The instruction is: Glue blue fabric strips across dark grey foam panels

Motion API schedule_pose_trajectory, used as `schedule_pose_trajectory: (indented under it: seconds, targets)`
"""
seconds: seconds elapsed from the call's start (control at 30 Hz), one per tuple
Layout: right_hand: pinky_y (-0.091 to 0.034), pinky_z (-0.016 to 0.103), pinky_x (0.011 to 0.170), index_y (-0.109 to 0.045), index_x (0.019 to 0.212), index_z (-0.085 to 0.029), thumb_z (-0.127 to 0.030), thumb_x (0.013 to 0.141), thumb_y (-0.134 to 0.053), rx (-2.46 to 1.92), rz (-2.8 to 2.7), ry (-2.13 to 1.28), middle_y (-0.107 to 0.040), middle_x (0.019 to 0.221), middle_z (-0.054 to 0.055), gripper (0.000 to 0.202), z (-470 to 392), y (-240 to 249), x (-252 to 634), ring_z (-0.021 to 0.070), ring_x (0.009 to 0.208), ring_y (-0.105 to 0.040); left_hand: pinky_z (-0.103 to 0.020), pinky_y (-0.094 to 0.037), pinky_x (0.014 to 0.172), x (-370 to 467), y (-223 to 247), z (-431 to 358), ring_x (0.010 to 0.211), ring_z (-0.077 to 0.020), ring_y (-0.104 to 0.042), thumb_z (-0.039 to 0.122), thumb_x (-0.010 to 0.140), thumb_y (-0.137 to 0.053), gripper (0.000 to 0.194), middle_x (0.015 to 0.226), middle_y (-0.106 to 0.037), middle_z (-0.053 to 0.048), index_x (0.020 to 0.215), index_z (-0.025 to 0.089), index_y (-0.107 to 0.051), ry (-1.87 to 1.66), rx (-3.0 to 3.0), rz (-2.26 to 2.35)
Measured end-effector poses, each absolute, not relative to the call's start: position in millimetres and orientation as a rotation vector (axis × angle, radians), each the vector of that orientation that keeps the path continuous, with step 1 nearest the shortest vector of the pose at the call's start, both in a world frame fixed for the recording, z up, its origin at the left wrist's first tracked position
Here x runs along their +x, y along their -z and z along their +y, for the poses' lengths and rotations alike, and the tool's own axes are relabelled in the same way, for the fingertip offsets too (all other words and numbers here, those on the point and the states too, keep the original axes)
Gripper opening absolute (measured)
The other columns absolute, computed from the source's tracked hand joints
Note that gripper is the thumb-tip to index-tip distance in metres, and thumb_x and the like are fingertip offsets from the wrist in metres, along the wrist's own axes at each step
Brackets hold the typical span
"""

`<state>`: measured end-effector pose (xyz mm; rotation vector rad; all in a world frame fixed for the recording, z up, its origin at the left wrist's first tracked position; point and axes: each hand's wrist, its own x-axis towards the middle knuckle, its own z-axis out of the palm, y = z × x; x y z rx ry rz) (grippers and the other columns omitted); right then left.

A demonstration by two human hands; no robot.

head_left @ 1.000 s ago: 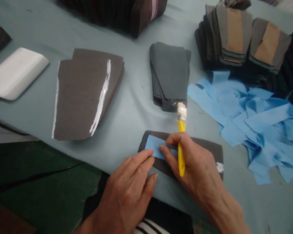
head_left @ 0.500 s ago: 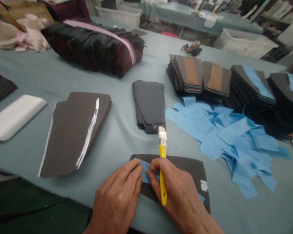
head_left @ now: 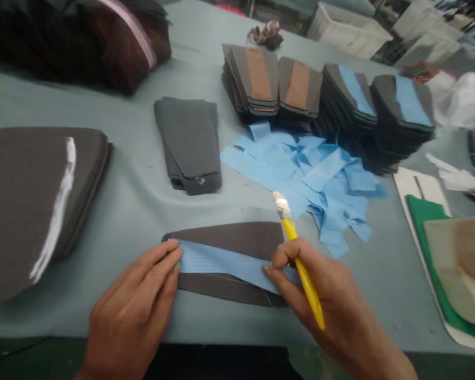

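A brown-grey fabric piece lies in front of me, tapering to the left. Along it runs a blue fabric strip, raised a little near its right part. My left hand has its fingers close together on the strip's left end, pinning it to the piece; the thumb is hidden. A yellow-handled brush is gripped in my right hand, its bristles up and coated white. Thumb and index finger of that hand also pinch the strip towards its right end.
Loose blue strips lie in a heap beyond my right hand. Behind them stand stacked dark pieces with brown or blue strips. Dark grey pieces are stacked centrally. At left, a larger stack bears a white streak. A green sheet lies right.
My view has swung right and closer. My right hand has moved right along the strip, away from my left hand, so more strip shows between them. The brush now tilts left.
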<state>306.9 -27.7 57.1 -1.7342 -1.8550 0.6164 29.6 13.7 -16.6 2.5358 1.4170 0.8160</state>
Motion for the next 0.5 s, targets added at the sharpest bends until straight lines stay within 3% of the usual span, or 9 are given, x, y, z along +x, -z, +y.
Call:
schedule_pose_trajectory:
  seconds: [0.13, 0.33, 0.5]
  targets:
    - [-0.035, 0.020, 0.044, -0.057, 0.096, -0.029, -0.025, 0.104, -0.063, -1.883, -1.640, -0.657, -0.043, 0.061, -0.012, 0.012, -46.2, -53.8, 331.7, 0.0104, 0.045, -0.041, -0.025, -0.040, 0.124, 27.1, 22.5, 16.3, 0.124, -0.0198, -0.072, 0.027, 0.110, -0.054, 0.029, 0.137, -0.074, -0.007, 0.131, 0.018, -0.072, -0.840, 2.520, 1.411]
    - [-0.044, 0.017, 0.051, -0.054, 0.095, -0.028, -0.024, 0.104, -0.062, -1.890, -1.469, -0.596, -0.056, 0.070, -0.010, 0.013, -58.6, -38.1, 335.5, 0.0089, 0.052, -0.051, -0.025, -0.042, 0.124, 24.6, 20.3, 19.1, 0.118, -0.0206, -0.074, 0.028, 0.107, -0.056, 0.031, 0.136, -0.074, -0.009, 0.130, 0.019, -0.074, -0.857, 2.494, 1.361]
    - [-0.044, 0.018, 0.050, -0.052, 0.095, -0.028, -0.023, 0.102, -0.063, -1.934, -1.382, -0.423, -0.054, 0.067, -0.011, 0.014, -60.8, -28.0, 335.7, 0.0085, 0.048, -0.051, -0.031, -0.049, 0.119, 22.0, 23.0, 19.1, 0.119, -0.0224, -0.074, 0.029, 0.106, -0.057, 0.032, 0.137, -0.074, -0.008, 0.132, 0.022, -0.073, -0.849, 2.453, 1.377]
